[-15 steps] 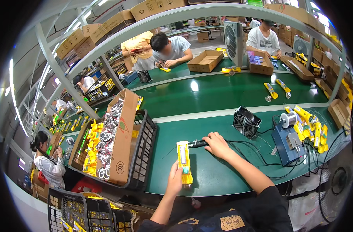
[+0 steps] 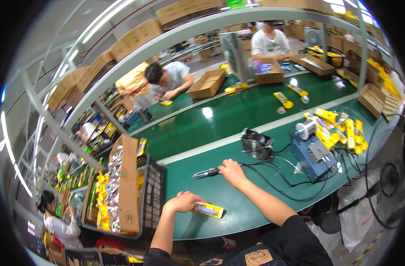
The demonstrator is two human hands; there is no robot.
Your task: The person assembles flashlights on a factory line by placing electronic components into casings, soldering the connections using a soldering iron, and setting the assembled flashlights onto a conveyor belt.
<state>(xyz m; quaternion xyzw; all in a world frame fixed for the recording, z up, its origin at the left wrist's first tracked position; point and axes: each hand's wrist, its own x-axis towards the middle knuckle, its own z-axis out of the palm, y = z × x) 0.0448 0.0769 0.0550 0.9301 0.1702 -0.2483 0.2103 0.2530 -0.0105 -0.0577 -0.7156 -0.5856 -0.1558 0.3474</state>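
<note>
- Head view: the left hand [image 2: 183, 201] pinches one end of a yellow piece [image 2: 209, 210], well left of the blue box [image 2: 312, 159] and nearer the person; whether the piece touches the tabletop [image 2: 180, 177], I cannot tell.
- The right hand [image 2: 231, 172] curls around the dark handle of a pen-shaped tool [image 2: 207, 173], left of the blue box, its slim metal tip pointing away from that box.
- Judged from the pose, the step in hand is handling this one piece with the tool held off; tip and piece are apart.
- Any next move with both would seem to call for a steady left pinch and care around the tip, which may be hot.
- The piece is long and narrow, apparently a plastic shell with a pale insert; blur hides finer detail.
- The blue box has a hard, angular casing, with a spool [image 2: 306, 128] of silvery wire at its far left corner.
- A black fan [image 2: 257, 145] with a round grille stands left of the blue box; glossy yellow pieces [image 2: 354, 133] lie heaped to its right.
- Far left of the blue box, a latticed black crate [image 2: 153, 190] holds a matte cardboard carton [image 2: 130, 190].
</note>
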